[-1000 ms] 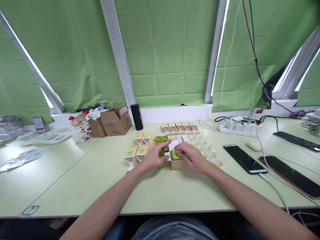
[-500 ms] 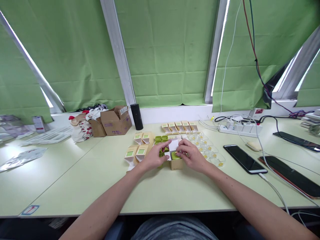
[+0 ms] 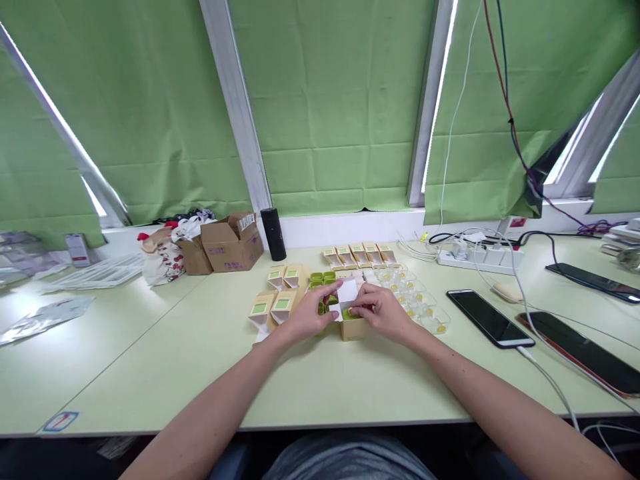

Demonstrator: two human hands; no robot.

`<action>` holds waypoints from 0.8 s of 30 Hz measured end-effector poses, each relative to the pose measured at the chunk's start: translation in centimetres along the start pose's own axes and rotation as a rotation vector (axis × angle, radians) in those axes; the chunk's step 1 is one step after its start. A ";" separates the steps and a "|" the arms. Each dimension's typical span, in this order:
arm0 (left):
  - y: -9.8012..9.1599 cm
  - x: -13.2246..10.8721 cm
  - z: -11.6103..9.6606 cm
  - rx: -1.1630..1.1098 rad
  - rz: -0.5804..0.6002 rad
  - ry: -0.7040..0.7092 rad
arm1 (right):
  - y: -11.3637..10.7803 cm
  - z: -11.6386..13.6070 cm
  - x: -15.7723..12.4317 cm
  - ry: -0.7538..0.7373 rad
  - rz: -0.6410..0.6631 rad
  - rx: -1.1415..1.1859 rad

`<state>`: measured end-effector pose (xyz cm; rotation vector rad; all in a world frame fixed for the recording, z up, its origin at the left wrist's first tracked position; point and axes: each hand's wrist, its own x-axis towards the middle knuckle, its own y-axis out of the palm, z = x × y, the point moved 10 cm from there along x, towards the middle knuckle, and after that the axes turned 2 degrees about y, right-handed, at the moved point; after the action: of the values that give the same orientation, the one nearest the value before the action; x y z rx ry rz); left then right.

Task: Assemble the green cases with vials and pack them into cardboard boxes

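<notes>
Head cam view, so we're looking down at 2 bare hands working over a small tan carton (image 3: 353, 331) near the middle of the table (image 3: 200, 373). It's sitting upright with its top open, and a green piece (image 3: 347, 315) is down inside it, just showing at the opening. Right hand (image 3: 384, 313) has its thumb and fingertips pinched together on that green piece. Left hand (image 3: 311, 313) isn't clenched at all: thumb and fingers are parted, reaching to the carton's white flaps (image 3: 347, 291), though I can't tell how firmly they touch.

Around that, there's a bunch of green containers (image 3: 316, 277) just beyond the left hand, 4 tan boxes with green squares (image 3: 281, 303) to its left, and 5 more tan boxes (image 3: 360, 255) lined up at the back. Clear plastic pieces with yellow spots (image 3: 441, 320) sit right of the right hand, then a phone (image 3: 491, 319) further over, cable plugged in.
</notes>
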<state>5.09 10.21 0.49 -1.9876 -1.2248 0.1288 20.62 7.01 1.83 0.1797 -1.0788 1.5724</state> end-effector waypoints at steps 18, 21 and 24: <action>-0.4 0.2 0.0 -0.208 -0.017 -0.008 | -3.4 -1.8 -0.3 0.129 -0.239 -0.054; -0.5 0.2 0.1 -0.274 -0.034 -0.016 | -3.1 -3.2 -0.4 0.211 -0.222 0.008; -0.3 0.4 0.6 -0.328 -0.044 -0.034 | -2.7 -4.3 -0.5 0.274 -0.203 0.062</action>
<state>4.80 10.88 0.42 -2.2424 -1.3819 -0.0651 24.88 9.41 0.50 0.1082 -0.7743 1.4010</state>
